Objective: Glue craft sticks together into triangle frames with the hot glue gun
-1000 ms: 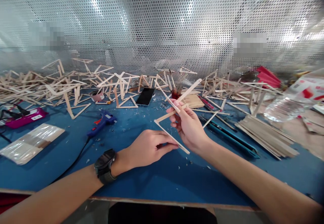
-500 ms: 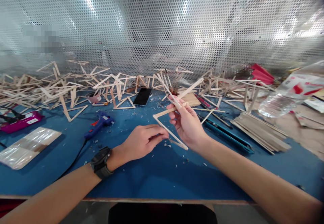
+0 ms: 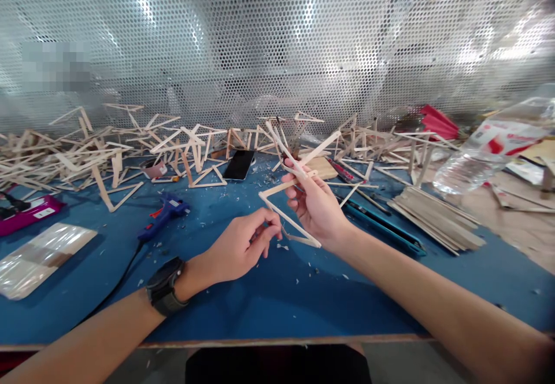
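Since a second ago, when its fingertips lay along the lower stick, my left hand [image 3: 238,242] has drawn back to the left, and the whole view has shifted so that things on the table sit further left. Its fingers are now bent, with thumb and forefinger close together beside the lower part of the stick frame [image 3: 277,188]; I cannot tell whether they pinch or touch anything. With my right hand [image 3: 323,207] I hold that frame between thumb and fingers, above the blue table [image 3: 260,314], its thin wooden sticks fanning up past my fingers and one long side sloping down below them. I wear a dark watch [image 3: 165,285] on my left wrist. Beyond that hand lies a blue glue gun [image 3: 162,216], and a phone [image 3: 239,165] rests further back. A long teal tool [image 3: 381,225] lies beyond my right forearm, with a bundle of flat sticks [image 3: 437,219] just beside it, and more frames [image 3: 78,164] crowd the back of the table.
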